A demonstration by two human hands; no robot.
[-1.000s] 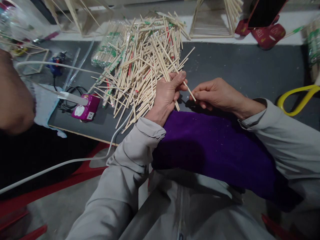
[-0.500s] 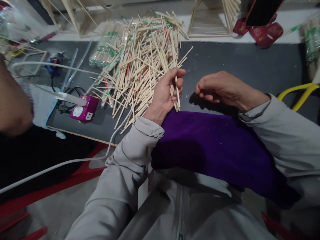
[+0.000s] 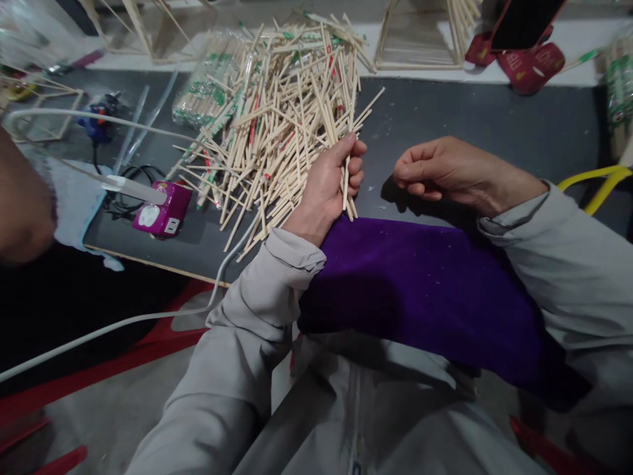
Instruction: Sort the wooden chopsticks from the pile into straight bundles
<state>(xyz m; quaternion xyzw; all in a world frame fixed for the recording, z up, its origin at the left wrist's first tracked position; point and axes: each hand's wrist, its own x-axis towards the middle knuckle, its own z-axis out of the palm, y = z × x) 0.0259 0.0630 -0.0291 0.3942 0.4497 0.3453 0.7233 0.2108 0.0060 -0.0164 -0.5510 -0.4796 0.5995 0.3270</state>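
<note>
My left hand [image 3: 330, 177] is closed around a few thin wooden chopsticks [image 3: 345, 188], whose lower ends poke out below the fingers. It rests at the right front side of a loose heap of chopsticks [image 3: 281, 132], some with green or red paper wrappers. To the right, my right hand [image 3: 428, 168] hovers above the dark table with fingers curled and thumb pressed to the forefinger; nothing shows in it. Purple cloth [image 3: 410, 277] lies across my lap, just below both hands.
Wrapped chopstick packs [image 3: 208, 82] lie left of the heap. A magenta power adapter [image 3: 163, 210], white cable [image 3: 148, 318] and blue glue gun [image 3: 99, 122] are farther left. Another person's arm [image 3: 22, 198] enters there. Stick frames [image 3: 418, 39] stand behind; a yellow handle [image 3: 601, 181] is at right.
My right hand has shifted slightly right, and its fingers look more tightly curled. My left hand stays at the heap, still holding chopsticks. The view has moved a little.
</note>
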